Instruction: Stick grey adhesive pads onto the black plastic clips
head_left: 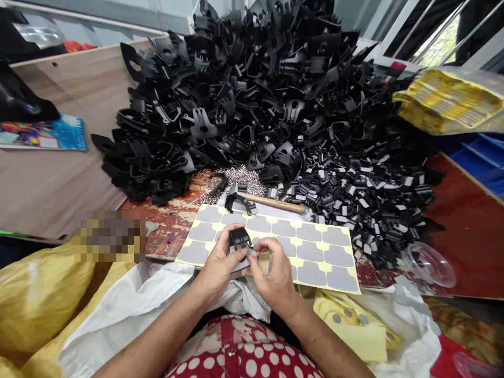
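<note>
My left hand is closed around a small black plastic part with hinge prongs, held over the front edge of a sticker sheet. Against the part, below the prongs, lies a grey sticker. The thumb and forefinger of my right hand pinch at the sticker's edge; my fingers hide some of it. Rows of grey notched stickers cover the yellow backing sheet. Just behind the sheet lie a black clip part and a wooden-handled tool.
A tall heap of black plastic parts fills the back. Small black clips with grey pads pile up at right, beside a clear plastic bowl. Tiny metal pieces lie mid-table. A yellow sack stands at left.
</note>
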The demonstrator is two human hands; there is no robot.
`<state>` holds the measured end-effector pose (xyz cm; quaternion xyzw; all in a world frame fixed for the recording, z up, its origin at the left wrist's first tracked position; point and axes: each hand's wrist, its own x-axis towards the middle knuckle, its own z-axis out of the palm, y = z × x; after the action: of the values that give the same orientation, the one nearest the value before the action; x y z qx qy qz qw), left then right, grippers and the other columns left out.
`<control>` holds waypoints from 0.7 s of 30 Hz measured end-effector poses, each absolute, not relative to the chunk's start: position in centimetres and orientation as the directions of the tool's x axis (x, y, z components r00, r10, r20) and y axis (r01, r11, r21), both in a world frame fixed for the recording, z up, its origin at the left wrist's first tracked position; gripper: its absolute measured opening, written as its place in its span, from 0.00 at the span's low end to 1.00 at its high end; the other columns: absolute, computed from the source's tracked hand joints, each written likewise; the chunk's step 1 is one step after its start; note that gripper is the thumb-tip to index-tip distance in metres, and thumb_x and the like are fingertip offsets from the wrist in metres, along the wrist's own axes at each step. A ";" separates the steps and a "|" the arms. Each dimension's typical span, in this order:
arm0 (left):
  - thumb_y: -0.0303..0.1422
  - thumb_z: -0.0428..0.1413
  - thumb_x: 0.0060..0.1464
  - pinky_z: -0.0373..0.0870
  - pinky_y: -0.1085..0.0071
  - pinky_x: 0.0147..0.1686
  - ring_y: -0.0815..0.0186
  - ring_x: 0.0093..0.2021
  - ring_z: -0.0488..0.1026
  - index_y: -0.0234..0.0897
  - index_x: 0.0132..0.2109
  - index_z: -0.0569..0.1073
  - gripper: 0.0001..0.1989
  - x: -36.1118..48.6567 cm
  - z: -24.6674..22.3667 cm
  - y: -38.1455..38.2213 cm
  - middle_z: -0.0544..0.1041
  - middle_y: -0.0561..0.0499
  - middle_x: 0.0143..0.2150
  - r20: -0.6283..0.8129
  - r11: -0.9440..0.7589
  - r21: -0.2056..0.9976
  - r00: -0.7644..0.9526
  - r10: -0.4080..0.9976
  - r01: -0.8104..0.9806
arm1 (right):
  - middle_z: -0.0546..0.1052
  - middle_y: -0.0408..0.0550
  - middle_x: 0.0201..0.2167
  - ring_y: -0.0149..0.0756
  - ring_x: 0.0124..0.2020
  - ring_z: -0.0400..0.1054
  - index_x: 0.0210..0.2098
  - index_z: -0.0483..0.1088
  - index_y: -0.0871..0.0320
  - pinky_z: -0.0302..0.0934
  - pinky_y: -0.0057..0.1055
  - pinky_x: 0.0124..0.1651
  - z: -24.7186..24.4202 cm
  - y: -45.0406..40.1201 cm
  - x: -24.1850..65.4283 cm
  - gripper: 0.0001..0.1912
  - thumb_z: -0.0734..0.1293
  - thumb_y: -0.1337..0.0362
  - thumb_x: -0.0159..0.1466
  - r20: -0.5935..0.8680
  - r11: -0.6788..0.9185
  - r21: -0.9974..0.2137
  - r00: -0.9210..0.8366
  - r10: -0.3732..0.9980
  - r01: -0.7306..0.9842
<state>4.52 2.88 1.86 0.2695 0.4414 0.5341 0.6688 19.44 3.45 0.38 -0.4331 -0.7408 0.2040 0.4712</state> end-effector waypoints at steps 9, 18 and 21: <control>0.27 0.61 0.52 0.73 0.65 0.50 0.56 0.48 0.77 0.46 0.51 0.76 0.19 -0.1 -1.1 0.2 0.79 0.47 0.49 0.092 -0.066 0.977 -0.120 0.989 0.201 | 0.72 0.57 0.51 0.55 0.51 0.67 0.57 0.66 0.52 0.61 0.56 0.54 0.3 4.7 21.7 0.27 0.75 0.59 0.61 0.494 0.539 -0.363 -0.333 0.803 0.760; 0.27 0.51 0.58 0.77 0.65 0.39 0.55 0.39 0.81 0.47 0.53 0.80 0.20 -7.8 -3.4 -5.5 0.82 0.45 0.43 0.270 -0.427 0.356 0.346 0.898 0.831 | 0.76 0.56 0.48 0.49 0.49 0.71 0.55 0.69 0.55 0.68 0.42 0.48 4.9 10.2 19.7 0.19 0.71 0.67 0.65 0.323 0.520 -0.389 -0.416 0.850 0.760; 0.29 0.54 0.58 0.78 0.63 0.44 0.54 0.44 0.81 0.46 0.53 0.80 0.18 -7.1 -2.6 -5.7 0.82 0.43 0.48 0.284 -0.394 0.464 0.288 0.915 0.793 | 0.74 0.59 0.53 0.50 0.53 0.70 0.60 0.66 0.58 0.68 0.44 0.53 2.9 13.0 16.9 0.25 0.71 0.66 0.65 0.386 0.488 -0.504 -0.319 0.866 0.713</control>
<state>-7.08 -5.70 -2.58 0.7940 0.5377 0.2583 0.1176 16.93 13.02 2.87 -0.4915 -0.8030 0.1212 0.3147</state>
